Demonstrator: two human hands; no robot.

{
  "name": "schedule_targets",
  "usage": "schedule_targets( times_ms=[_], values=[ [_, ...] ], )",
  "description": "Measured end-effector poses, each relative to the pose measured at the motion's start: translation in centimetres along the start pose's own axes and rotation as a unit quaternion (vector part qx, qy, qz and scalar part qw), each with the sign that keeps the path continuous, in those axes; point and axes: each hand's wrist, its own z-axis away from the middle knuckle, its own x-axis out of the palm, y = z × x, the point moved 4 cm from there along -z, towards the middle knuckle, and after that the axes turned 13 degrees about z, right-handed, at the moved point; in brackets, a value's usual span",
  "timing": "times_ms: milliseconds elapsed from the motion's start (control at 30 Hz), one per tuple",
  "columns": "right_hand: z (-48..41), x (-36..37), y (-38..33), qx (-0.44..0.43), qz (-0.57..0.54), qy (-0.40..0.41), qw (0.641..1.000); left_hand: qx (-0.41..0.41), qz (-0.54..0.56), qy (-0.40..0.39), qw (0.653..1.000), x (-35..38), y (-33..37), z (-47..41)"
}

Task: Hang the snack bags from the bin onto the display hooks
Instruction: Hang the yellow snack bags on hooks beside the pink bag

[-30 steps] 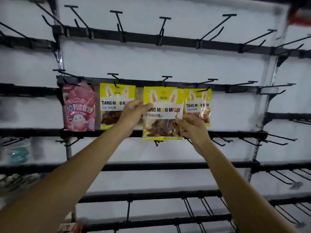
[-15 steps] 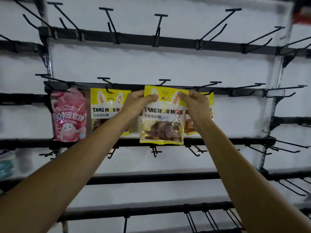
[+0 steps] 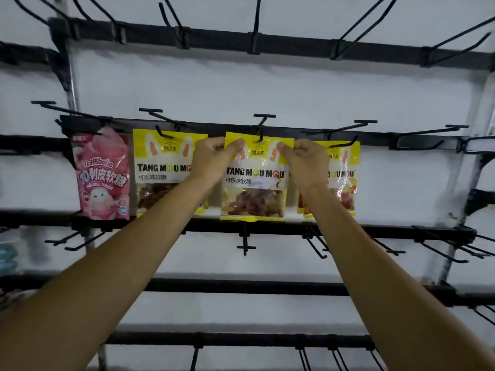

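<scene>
Both hands are now pinching the top corners of the middle yellow snack bag. A second ago they were gripping it lower on its sides. The left hand is holding the left corner between curled fingers and thumb, and the right hand is doing the same at the right corner.

The bag is now sitting higher than before, with its top edge meeting the tip of the centre display hook. The hook tip is overlapping the hang-hole area, but whether it is passing through the hole cannot be confirmed.

The step appears to be nearing completion. The bag is hanging between a yellow bag on the left and another on the right, with a pink bag at far left. The bin is not appearing in view.
</scene>
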Motion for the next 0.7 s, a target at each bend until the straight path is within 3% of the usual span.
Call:
schedule_targets(
  times_ms=[167,300,500,700],
  values=[
    [-1.0,1.0,0.9,-0.025,0.13,0.012,0.991,-0.016,-0.062,0.068,0.996,-0.4,-1.9,-1.2],
    [-1.5,2.0,1.6,-0.025,0.166,0.026,0.985,-0.031,-0.087,0.12,0.988,0.0,-2.5,-1.2],
    [0.5,2.3,2.0,-0.011,0.193,0.03,0.981,-0.027,-0.129,0.097,0.986,-0.3,-3.8,0.5],
    [5.4,2.2,4.6,0.048,0.216,-0.024,0.975,-0.065,-0.133,0.065,0.987,-1.4,-7.1,3.7]
  ],
)
